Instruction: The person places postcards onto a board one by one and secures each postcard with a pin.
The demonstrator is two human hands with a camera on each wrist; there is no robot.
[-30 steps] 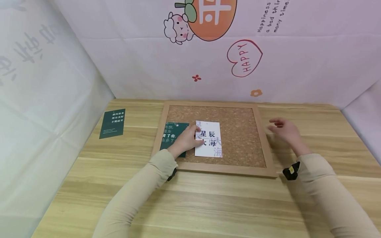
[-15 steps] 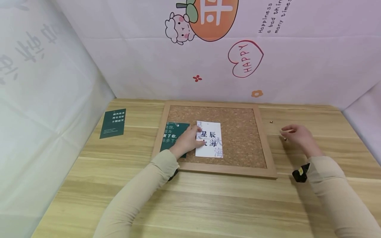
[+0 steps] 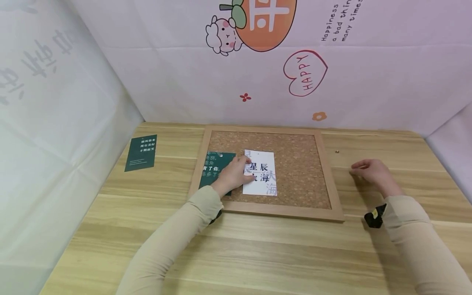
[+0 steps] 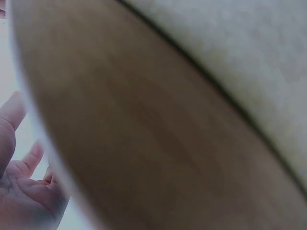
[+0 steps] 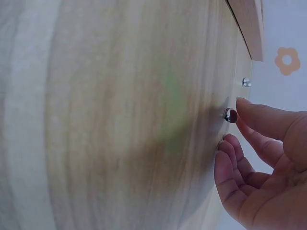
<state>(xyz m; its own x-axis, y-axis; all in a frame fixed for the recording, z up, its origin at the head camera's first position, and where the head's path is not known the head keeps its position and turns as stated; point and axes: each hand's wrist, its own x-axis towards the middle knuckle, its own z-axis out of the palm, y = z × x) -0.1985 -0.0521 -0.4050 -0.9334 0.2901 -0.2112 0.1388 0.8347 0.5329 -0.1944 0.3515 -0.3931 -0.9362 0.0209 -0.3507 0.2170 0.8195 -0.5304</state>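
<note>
My left hand (image 3: 233, 175) rests on the left edge of a white card (image 3: 259, 186), thumb and fingers spread over it and pressing it against a framed cork board (image 3: 298, 172). Left of it a dark green card (image 3: 212, 164) lies on the board, partly under that hand, with a small shiny spot at its top. My right hand (image 3: 374, 174) is low over the table, right of the board. In the right wrist view, its thumb and index fingertips pinch a silver thumbtack (image 5: 230, 115) at the table surface; the other fingers curl below. The left wrist view shows mostly blurred board frame.
A second thumbtack (image 3: 337, 151) sits on the wooden table (image 3: 280, 258) near the board's right side. Another green card (image 3: 141, 153) lies at the table's back left. A white printed cloth (image 3: 177, 82) rises behind the table and along its sides.
My right hand has moved right and slightly toward me, uncovering the thumbtacks; its fingertips have then come down to the nearer one. The left hand stays on the white card.
</note>
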